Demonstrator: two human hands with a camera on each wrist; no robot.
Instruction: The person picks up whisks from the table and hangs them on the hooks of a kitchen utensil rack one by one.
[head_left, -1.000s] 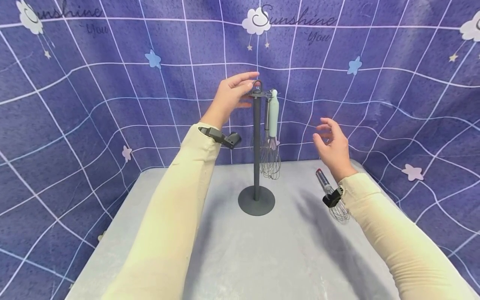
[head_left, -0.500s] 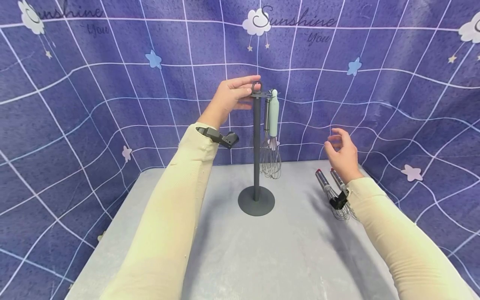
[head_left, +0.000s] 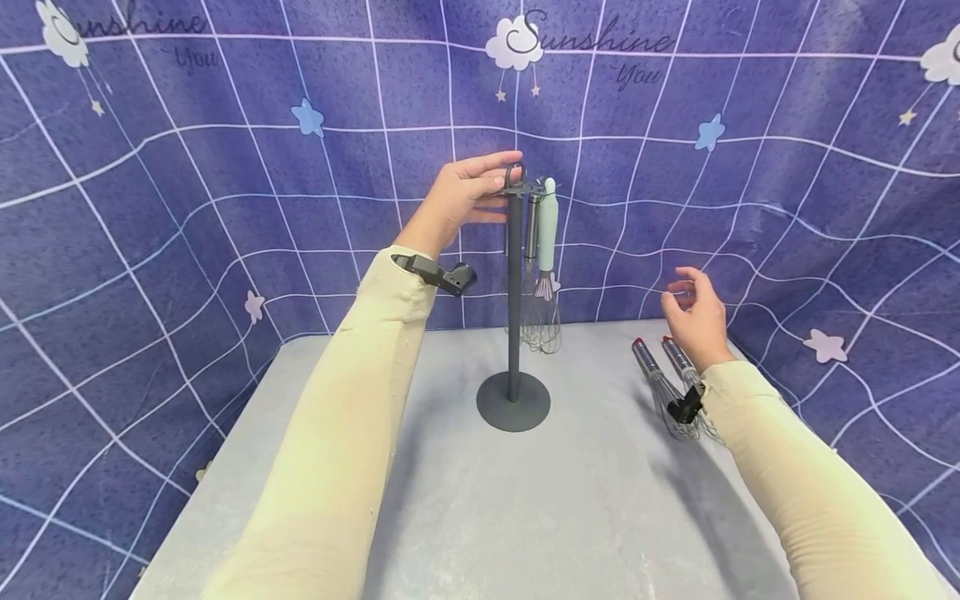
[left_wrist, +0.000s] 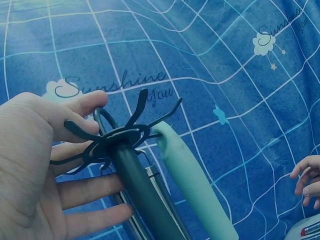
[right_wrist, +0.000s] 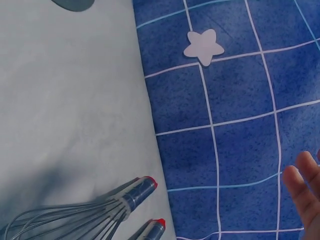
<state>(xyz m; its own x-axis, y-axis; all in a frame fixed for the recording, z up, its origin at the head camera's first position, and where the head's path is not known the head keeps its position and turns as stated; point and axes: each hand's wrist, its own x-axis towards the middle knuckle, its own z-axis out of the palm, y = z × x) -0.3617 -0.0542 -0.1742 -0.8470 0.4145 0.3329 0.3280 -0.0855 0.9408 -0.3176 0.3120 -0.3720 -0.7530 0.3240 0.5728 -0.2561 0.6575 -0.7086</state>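
Note:
My left hand (head_left: pixel 459 200) is at the top of a dark utensil stand (head_left: pixel 513 308), thumb and index finger pinching its top loop (left_wrist: pixel 105 120). Its other fingers extend beside the pole below the hooks. A whisk with a mint-green handle (head_left: pixel 548 229) hangs from the hooks, and a silver-handled whisk (head_left: pixel 532 229) hangs beside it. Another silver handle (left_wrist: pixel 131 220) shows behind the pole in the left wrist view. My right hand (head_left: pixel 699 321) holds nothing, fingers loosely curved, above two whisks lying on the table: one whisk (head_left: pixel 645 357) and a second whisk (head_left: pixel 677 357), both with red-tipped handles.
The stand's round base (head_left: pixel 495 408) sits on a pale grey table (head_left: pixel 555 517). A blue gridded cloth (head_left: pixel 360 83) with stars and clouds rises behind the table and along both sides.
My right hand has moved right and down, and the second whisk on the table has come into sight. My left hand stays at the stand's top; the hanging whisks have shifted slightly.

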